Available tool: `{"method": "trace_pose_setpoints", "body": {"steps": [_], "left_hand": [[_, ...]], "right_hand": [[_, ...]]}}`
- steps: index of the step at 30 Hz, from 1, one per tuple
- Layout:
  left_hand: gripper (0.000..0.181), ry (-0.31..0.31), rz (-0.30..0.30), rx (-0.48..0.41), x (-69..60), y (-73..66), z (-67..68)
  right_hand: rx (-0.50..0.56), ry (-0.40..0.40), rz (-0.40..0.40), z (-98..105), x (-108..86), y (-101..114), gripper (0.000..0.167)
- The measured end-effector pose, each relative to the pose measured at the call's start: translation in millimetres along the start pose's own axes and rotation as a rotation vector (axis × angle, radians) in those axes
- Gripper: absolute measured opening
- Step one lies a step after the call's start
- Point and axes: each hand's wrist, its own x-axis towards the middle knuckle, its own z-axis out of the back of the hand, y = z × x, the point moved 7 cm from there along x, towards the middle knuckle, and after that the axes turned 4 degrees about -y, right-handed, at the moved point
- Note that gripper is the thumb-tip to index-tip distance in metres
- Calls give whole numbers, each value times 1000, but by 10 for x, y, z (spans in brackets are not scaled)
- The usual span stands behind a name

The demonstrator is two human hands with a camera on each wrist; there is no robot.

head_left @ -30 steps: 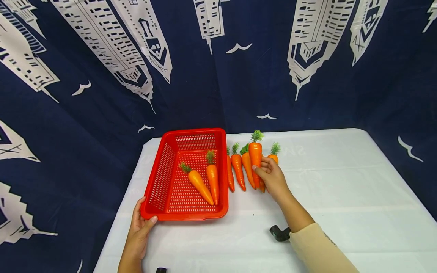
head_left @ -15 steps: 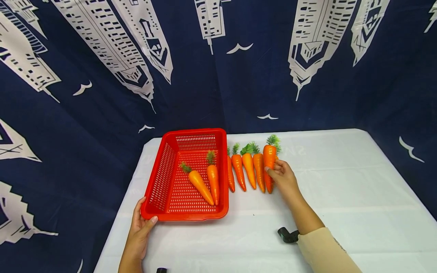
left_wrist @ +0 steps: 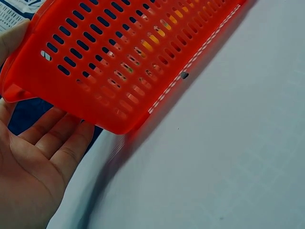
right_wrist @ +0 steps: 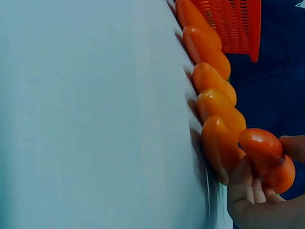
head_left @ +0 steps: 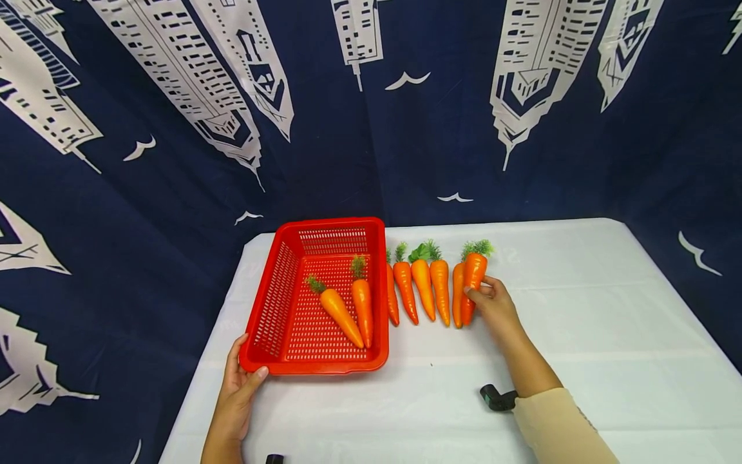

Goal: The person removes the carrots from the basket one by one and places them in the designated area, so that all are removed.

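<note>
My right hand (head_left: 496, 308) pinches an orange toy carrot (head_left: 475, 270) with a green leafy top, at the right end of a row of several carrots. In the right wrist view the held carrot (right_wrist: 262, 147) sits between thumb and fingers, beside the last carrot of the row (right_wrist: 219, 145). My left hand (head_left: 236, 393) grips the near left corner of a red plastic basket (head_left: 313, 368), thumb on the rim. Two carrots, one yellow-orange (head_left: 341, 318) and one orange (head_left: 362, 312), lie inside. The left wrist view has the fingers against the basket's slotted outer wall (left_wrist: 90, 90).
The row's leftmost carrot (head_left: 391, 296) is partly hidden by the basket's right wall. A white cloth covers the table (head_left: 580, 322). Behind it hangs a dark blue curtain (head_left: 429, 142) with white building prints. A black device (head_left: 497, 398) sits by the right wrist.
My right hand has moved the carrot rightward and down, from above the row to its right end, uncovering the carrots it had hidden. The left hand and basket stay put.
</note>
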Motion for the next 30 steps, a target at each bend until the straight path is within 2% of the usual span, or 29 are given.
{"method": "trace_pose_setpoints", "body": {"steps": [12,16,23,30], "left_hand": [[80,6,-4,1,0,-2,-2],[80,11,-12,-3,-3,-5,-11],[79,15,-17,-8,3,-3,-15],[80,3,-10,3,7,12,1]], "right_hand": [[-52,72,-19,54,53,-95,79],[-117,78,-20,76,77,-118,82],[-339,44,-13,134,104,-122,88],[-402,56,-9,141,108,-132,89]]}}
